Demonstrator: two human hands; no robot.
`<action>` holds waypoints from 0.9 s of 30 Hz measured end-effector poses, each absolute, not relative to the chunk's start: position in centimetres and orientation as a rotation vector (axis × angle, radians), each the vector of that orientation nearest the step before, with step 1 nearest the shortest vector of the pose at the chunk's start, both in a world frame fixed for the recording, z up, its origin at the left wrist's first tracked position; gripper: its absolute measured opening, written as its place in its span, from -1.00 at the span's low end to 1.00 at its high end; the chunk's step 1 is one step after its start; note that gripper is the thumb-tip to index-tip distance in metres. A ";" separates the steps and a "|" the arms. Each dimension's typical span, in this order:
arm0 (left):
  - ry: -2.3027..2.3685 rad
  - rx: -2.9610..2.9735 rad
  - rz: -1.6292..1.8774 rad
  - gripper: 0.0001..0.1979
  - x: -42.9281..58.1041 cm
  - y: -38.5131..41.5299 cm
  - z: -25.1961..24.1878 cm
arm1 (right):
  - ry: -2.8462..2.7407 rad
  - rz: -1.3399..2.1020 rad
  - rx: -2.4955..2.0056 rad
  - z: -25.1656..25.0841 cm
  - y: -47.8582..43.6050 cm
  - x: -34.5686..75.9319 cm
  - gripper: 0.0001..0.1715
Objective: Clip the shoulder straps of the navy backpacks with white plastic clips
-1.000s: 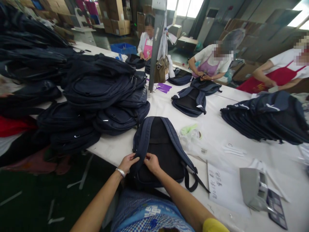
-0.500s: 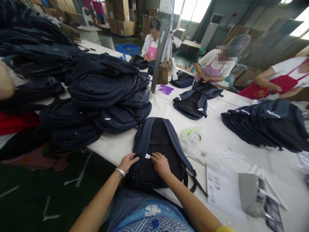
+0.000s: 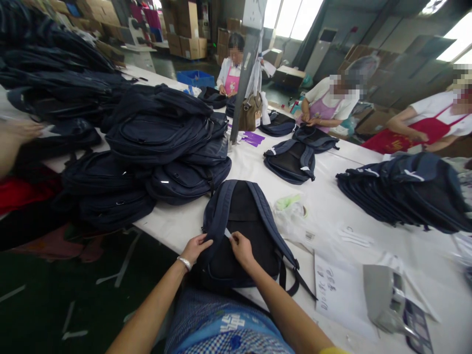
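A navy and black backpack (image 3: 243,214) lies on the table in front of me, its back panel and shoulder straps facing up. My left hand (image 3: 195,249) is closed on the left shoulder strap (image 3: 217,235), thumb and fingers gripping its outer edge. Beside that strap, my right hand (image 3: 242,249) pinches the end of a small white strip (image 3: 227,233). The strip's other end meets the strap's inner edge; whether it is fastened there I cannot tell. The right shoulder strap (image 3: 268,211) lies untouched, with black webbing trailing from its lower end.
Navy backpacks (image 3: 158,130) are heaped on the left, and a neat stack (image 3: 401,189) stands at the right. On the white table (image 3: 250,167) are a tape dispenser (image 3: 383,297), a handwritten sheet (image 3: 337,290) and plastic film. A metal post (image 3: 245,78) rises mid-table. Several co-workers handle bags around it.
My right hand's fingers have curled from lying flatter on the panel into a pinch on the white strip, which now tilts upward. My left hand has stayed put.
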State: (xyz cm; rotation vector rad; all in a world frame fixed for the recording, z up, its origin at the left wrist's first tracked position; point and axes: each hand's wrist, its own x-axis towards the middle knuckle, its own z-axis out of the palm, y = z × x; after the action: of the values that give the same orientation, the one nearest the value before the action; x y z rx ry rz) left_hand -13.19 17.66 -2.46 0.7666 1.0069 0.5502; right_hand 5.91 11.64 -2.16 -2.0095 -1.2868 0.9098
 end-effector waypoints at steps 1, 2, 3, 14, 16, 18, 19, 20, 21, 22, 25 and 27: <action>1.005 0.770 0.554 -0.42 -13.1 17.6 -2.2 | -1.213 1.010 -1.959 -2.4 12.1 5.5 -0.76; 1.005 0.775 0.559 -0.41 -13.1 17.6 -2.0 | -1.172 1.114 -1.898 -2.6 12.6 5.1 -0.75; 1.004 0.780 0.562 -0.40 -13.0 17.6 -1.8 | -1.163 1.203 -1.836 -2.8 13.0 4.6 -0.74; 1.152 1.215 0.675 -0.56 -13.0 16.7 -3.6 | -1.219 1.727 -1.630 -2.2 13.7 4.2 -0.82; 1.240 1.313 0.733 -0.62 -12.9 16.7 -3.9 | -1.200 1.822 -1.596 -1.8 13.6 4.5 -0.88; 1.277 1.344 0.752 -0.67 -12.8 16.6 -4.3 | -1.145 1.884 -1.541 -1.6 13.5 4.5 -0.87; 1.290 1.338 0.755 -0.67 -12.7 16.5 -4.4 | -1.108 1.883 -1.525 -1.7 13.4 4.4 -0.84; 1.308 1.317 0.759 -0.65 -12.7 16.4 -4.5 | -1.073 1.863 -1.523 -1.8 13.4 4.2 -0.80; 1.328 1.274 0.766 -0.58 -12.7 16.2 -4.6 | -1.045 1.829 -1.534 -2.1 13.3 4.0 -0.77; 1.342 1.209 0.772 -0.46 -12.8 16.1 -4.6 | -1.018 1.796 -1.554 -2.4 13.2 3.7 -0.74; 1.324 0.944 0.776 -0.21 -13.4 15.7 -4.5 | -0.967 1.779 -1.591 -3.1 13.2 3.4 -0.73; 1.258 0.830 0.725 -0.30 -13.9 15.6 -4.4 | -0.955 1.803 -1.597 -3.2 13.3 3.5 -0.74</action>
State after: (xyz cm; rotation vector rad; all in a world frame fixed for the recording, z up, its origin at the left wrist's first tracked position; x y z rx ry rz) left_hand -13.89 15.58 -4.35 0.8299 1.2578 0.7251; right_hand 3.47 13.28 -3.18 -1.5971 -0.9554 1.8032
